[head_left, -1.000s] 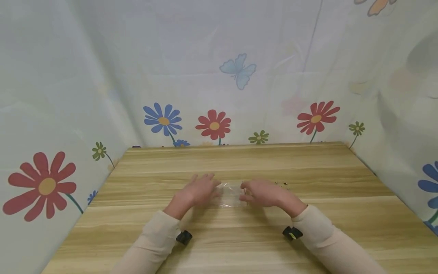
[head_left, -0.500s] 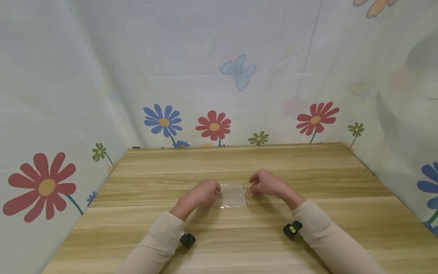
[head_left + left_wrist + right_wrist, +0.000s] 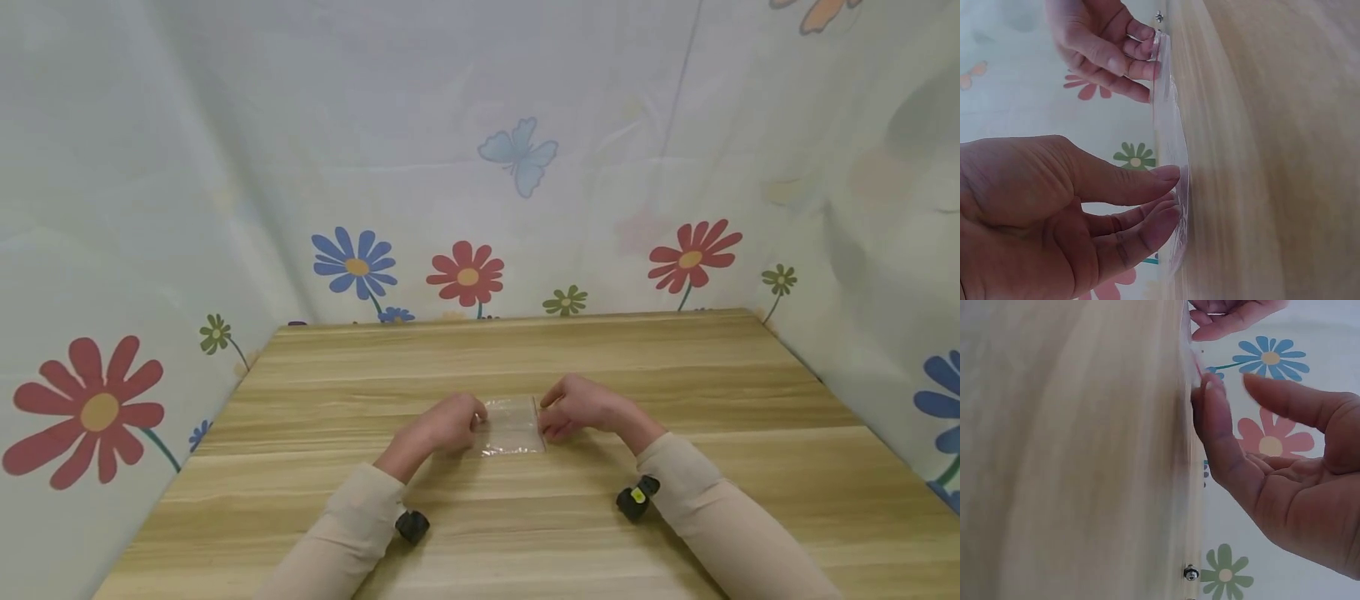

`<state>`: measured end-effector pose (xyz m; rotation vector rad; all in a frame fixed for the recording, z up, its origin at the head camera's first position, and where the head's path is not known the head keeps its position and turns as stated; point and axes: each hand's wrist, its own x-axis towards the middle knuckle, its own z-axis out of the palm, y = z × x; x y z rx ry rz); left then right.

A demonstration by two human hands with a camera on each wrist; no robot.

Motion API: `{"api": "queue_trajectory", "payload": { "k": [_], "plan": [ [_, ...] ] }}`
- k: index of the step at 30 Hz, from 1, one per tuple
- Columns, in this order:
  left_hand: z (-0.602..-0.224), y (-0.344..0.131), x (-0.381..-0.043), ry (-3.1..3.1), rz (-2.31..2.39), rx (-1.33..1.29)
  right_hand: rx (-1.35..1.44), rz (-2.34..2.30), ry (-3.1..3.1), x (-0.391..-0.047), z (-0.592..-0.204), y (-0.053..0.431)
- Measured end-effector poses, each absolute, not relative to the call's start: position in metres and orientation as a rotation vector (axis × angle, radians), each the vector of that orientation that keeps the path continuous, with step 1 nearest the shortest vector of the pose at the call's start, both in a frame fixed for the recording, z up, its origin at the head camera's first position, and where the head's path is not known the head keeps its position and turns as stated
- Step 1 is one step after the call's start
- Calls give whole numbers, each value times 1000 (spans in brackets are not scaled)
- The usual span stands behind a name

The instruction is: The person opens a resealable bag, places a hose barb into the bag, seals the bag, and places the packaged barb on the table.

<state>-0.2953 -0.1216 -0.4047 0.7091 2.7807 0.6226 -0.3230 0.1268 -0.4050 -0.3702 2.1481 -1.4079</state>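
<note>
A clear plastic zip bag [image 3: 512,427] with a thin red strip along its right edge lies flat on the table between the two hands. My left hand [image 3: 447,423] is at the bag's left edge; in the left wrist view its thumb and fingertips close on the film [image 3: 1171,131]. At the strip side, my right hand [image 3: 585,406] touches the bag with its fingertips. In the right wrist view its thumb stands well apart from those fingers [image 3: 1217,415].
The wood-grain table [image 3: 495,525] has a printed flower cloth [image 3: 420,167] behind it and at the sides. A small shiny metal piece [image 3: 1191,572] stands on the table beyond the right hand; its kind is unclear.
Both hands have drawn their fingers in from a more spread pose. After pulling slightly away from the strip edge, my right hand is back against it. The bag has barely shifted.
</note>
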Motion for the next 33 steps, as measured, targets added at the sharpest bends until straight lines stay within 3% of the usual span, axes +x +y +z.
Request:
{"api": "queue_trajectory", "payload": {
  "k": [12,21,33],
  "plan": [
    [-406,-122,-296,2792,604,794,-356,-1409,2017,-326,-406,120],
    [-406,-122,-298,2785,606,817,-480,-1098,2341,-323,-409,119],
    [-403,-119,-298,2672,720,770,-397,-1280,2263,-319,-397,117]
  ]
}}
